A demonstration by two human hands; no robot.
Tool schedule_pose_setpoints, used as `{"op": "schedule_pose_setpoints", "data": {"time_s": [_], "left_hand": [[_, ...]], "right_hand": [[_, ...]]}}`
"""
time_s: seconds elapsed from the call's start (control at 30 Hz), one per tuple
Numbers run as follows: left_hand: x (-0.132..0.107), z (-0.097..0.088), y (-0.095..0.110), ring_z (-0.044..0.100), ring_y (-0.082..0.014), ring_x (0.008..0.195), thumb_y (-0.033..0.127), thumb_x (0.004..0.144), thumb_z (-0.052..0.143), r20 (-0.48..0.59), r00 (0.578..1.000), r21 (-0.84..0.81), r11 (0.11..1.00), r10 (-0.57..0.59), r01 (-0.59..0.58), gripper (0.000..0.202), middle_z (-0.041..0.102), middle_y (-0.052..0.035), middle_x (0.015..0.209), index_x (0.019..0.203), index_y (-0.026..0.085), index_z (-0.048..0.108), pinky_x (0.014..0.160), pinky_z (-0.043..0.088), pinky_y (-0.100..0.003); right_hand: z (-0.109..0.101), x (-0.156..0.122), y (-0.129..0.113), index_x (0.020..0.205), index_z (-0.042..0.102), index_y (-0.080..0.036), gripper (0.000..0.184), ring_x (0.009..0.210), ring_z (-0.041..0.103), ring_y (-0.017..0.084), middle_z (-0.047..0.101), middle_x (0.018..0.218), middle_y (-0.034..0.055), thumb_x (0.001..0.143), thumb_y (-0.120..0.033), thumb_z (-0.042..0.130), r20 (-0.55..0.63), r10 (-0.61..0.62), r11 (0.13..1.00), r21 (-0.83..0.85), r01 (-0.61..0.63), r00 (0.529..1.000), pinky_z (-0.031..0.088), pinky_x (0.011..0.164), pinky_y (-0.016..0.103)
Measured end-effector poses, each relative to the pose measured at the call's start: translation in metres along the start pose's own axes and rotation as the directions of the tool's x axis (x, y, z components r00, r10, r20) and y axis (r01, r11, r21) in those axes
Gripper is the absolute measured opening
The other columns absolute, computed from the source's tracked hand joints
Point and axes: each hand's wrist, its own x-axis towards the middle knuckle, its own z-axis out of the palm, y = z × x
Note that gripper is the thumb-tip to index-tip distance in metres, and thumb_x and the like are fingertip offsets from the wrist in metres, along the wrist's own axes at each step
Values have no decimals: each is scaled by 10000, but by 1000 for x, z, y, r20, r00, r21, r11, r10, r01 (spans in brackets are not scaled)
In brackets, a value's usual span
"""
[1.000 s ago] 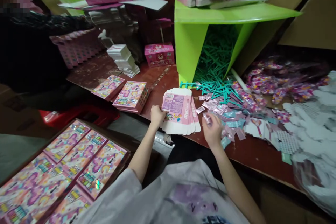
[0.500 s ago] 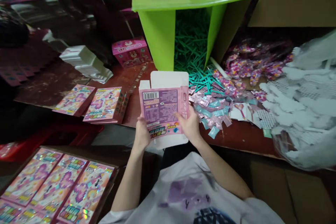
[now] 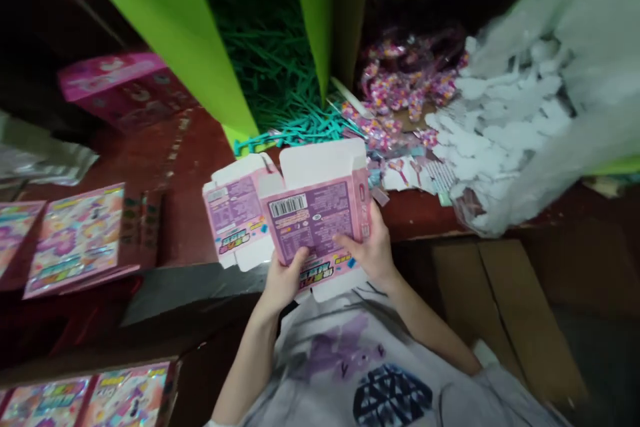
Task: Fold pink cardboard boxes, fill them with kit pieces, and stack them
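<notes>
I hold a flat pink carton blank [image 3: 315, 213] with a barcode and white flaps in front of my chest. My left hand [image 3: 283, 280] grips its lower left edge, thumb on the printed face. My right hand [image 3: 369, 250] grips its right side, fingers over the front. A small stack of the same pink blanks [image 3: 234, 213] lies on the brown table [image 3: 190, 173] just left of the held one. Behind them spill teal sticks [image 3: 295, 127] from under a green stand [image 3: 165, 33], with small pink sachets [image 3: 400, 170] to the right.
A clear bag of white cut-outs [image 3: 510, 120] fills the right side. Finished colourful flat packs [image 3: 75, 240] lie at the left, more in a box [image 3: 125, 393] at lower left. A pink box [image 3: 125, 83] stands at the back left. Brown cardboard [image 3: 500, 293] lies under the table edge.
My view swung down and right. One blank came off the stack into both hands; the right hand left the sachets and took its right side. The blank now sits closer to my chest.
</notes>
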Motion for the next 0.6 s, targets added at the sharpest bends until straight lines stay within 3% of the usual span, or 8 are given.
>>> {"op": "schedule_pose_setpoints", "data": {"time_s": [0.1,0.2,0.27,0.33,0.43,0.5,0.6], "left_hand": [[2,22,-9,644,-219,733,617,597,702,-50,991,108,987,127,-122,495,681,-73,753,734,146,629,709,544,-336],[11,40,-25,601,-166,669,558,629,702,-74,975,169,966,210,-195,434,654,-36,732,733,146,622,679,517,-291],[17,47,-34,577,-151,653,587,698,624,-126,961,115,966,245,-231,435,618,-9,691,727,154,610,685,505,-281],[17,47,-40,550,-137,614,615,758,542,-114,970,22,977,214,-212,459,572,14,624,694,163,587,659,493,-267],[6,39,-47,505,-115,537,600,745,594,38,995,-32,995,94,-93,448,557,26,576,691,156,593,571,459,-239],[-5,33,-51,504,-115,520,570,723,645,180,983,8,999,46,-48,429,575,15,574,693,143,617,538,441,-231],[-14,32,-49,588,-146,651,481,692,714,344,934,39,993,91,-112,346,654,-20,725,796,154,669,622,478,-239]], "right_hand": [[-12,-7,4,1398,404,-185,908,1259,485,264,529,1344,102,620,-409,814,-54,9,998,65,-6,998,406,1058,378],[-22,-19,5,1367,458,-195,757,1153,570,236,596,1266,72,701,-388,760,-28,52,980,194,-45,998,453,996,338],[-29,-28,7,1271,557,-193,576,1050,621,219,651,1170,50,752,-383,717,58,83,953,286,-96,995,483,939,325],[-40,-34,12,1126,649,-172,433,960,648,217,693,1039,42,761,-399,704,209,143,910,358,-211,968,504,888,333],[-62,-34,23,1036,671,-151,397,859,660,216,703,929,48,753,-429,699,345,218,810,458,-366,913,519,843,362],[-74,-31,28,1120,627,-184,424,908,647,210,684,1012,42,756,-390,693,268,205,775,542,-323,941,504,880,367],[-80,-31,35,1245,531,-270,552,1043,589,195,616,1165,7,721,-291,703,141,144,798,568,-199,979,456,953,337]]}}
